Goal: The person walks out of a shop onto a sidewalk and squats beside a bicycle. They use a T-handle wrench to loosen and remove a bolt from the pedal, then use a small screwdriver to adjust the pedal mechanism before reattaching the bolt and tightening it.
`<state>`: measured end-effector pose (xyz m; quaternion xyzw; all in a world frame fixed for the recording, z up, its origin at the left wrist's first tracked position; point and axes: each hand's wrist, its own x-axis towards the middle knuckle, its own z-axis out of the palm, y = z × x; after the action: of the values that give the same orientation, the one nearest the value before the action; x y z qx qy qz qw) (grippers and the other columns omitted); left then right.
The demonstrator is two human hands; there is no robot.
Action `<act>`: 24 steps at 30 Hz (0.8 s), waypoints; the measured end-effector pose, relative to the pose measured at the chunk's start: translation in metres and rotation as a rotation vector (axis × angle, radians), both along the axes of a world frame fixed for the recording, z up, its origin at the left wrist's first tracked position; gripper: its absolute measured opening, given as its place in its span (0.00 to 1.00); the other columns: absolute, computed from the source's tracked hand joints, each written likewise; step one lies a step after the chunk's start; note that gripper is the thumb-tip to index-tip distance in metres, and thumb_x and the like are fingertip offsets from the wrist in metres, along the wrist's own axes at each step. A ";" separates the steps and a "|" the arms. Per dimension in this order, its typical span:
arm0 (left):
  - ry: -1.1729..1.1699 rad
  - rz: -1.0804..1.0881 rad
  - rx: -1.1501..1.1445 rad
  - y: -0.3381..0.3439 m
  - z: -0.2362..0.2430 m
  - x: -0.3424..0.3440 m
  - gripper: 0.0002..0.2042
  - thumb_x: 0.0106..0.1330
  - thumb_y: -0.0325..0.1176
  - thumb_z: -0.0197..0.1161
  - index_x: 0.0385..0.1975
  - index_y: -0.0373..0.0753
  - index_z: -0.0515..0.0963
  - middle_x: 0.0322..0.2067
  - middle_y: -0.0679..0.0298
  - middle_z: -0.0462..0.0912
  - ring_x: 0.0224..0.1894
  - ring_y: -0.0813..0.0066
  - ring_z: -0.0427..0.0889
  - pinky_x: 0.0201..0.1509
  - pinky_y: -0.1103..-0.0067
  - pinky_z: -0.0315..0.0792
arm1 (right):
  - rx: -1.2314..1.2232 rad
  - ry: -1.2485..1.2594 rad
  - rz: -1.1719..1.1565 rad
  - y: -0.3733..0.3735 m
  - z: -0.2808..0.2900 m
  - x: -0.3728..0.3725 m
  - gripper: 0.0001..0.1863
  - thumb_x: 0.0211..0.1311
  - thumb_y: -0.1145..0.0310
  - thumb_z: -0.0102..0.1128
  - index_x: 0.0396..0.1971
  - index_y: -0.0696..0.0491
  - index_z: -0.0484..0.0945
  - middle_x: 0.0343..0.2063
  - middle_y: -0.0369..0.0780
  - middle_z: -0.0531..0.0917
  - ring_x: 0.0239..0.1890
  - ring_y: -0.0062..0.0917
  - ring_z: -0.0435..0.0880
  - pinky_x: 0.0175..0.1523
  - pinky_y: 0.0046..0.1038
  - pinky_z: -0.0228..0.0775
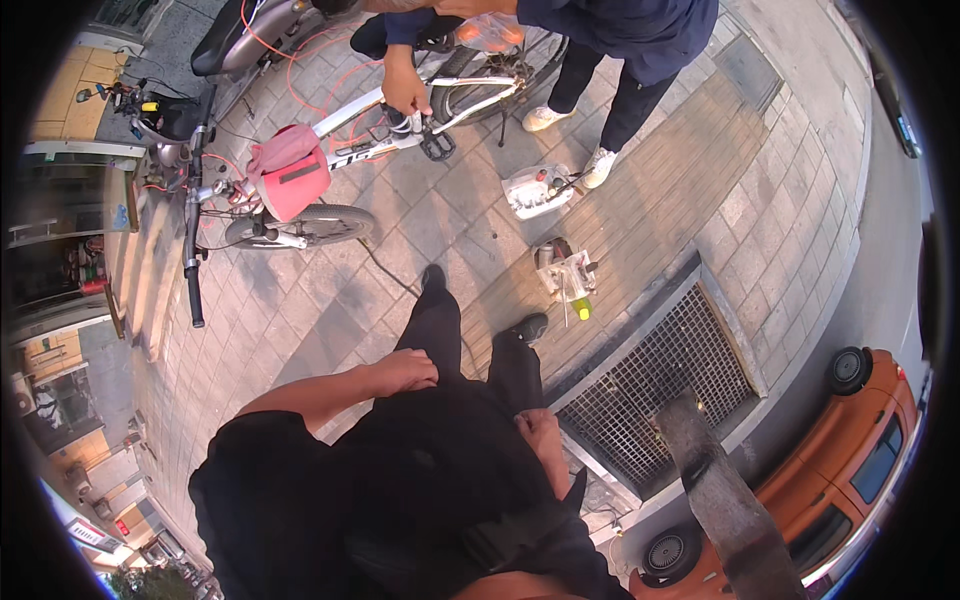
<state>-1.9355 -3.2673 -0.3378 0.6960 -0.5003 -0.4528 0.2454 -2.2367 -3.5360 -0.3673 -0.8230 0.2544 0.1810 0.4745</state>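
Observation:
My left hand (405, 371) rests against the front of my dark trousers with its fingers curled into a loose fist. Lower and to the right, my right hand (542, 434) lies by my other thigh, its fingers bent inward. Nothing shows in either hand. In front of me stands a white bicycle (350, 112) with a pink bag (292, 172) at its handlebar (194, 255). Another person's hand (406, 88) touches the bicycle frame near the crank and pedal (438, 145). That person wears a dark blue top, dark trousers and pale shoes.
A white tray of small parts (538, 192) and an open box with a yellow-green bottle (581, 308) stand on the paving. A metal floor grate (665, 385) lies to my right, before a post (725, 495) and an orange car (840, 470). A scooter (240, 40) stands at upper left.

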 end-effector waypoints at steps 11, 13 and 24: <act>0.516 0.692 0.232 0.091 0.057 0.039 0.18 0.80 0.47 0.55 0.38 0.36 0.76 0.29 0.68 0.74 0.38 0.81 0.72 0.44 0.75 0.71 | 0.117 0.227 0.037 0.043 0.051 0.140 0.20 0.75 0.53 0.53 0.42 0.56 0.82 0.32 0.56 0.85 0.40 0.55 0.85 0.44 0.49 0.74; 0.620 0.757 0.330 0.110 0.042 0.059 0.19 0.80 0.48 0.55 0.35 0.37 0.75 0.27 0.72 0.71 0.35 0.84 0.69 0.41 0.77 0.70 | 0.109 0.273 0.111 0.056 0.048 0.165 0.20 0.75 0.53 0.54 0.41 0.56 0.81 0.33 0.56 0.85 0.41 0.55 0.84 0.44 0.49 0.74; 0.502 1.088 0.360 0.110 0.049 0.019 0.22 0.79 0.51 0.54 0.32 0.36 0.75 0.26 0.68 0.73 0.33 0.80 0.71 0.40 0.74 0.71 | 0.129 0.190 0.381 0.020 0.025 0.229 0.20 0.74 0.52 0.56 0.40 0.55 0.82 0.35 0.54 0.85 0.43 0.53 0.85 0.44 0.45 0.75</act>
<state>-1.9164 -3.1577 -0.2885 0.7539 0.0829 -0.4900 0.4296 -2.0075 -3.5162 -0.3422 -0.8034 0.1257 0.3602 0.4571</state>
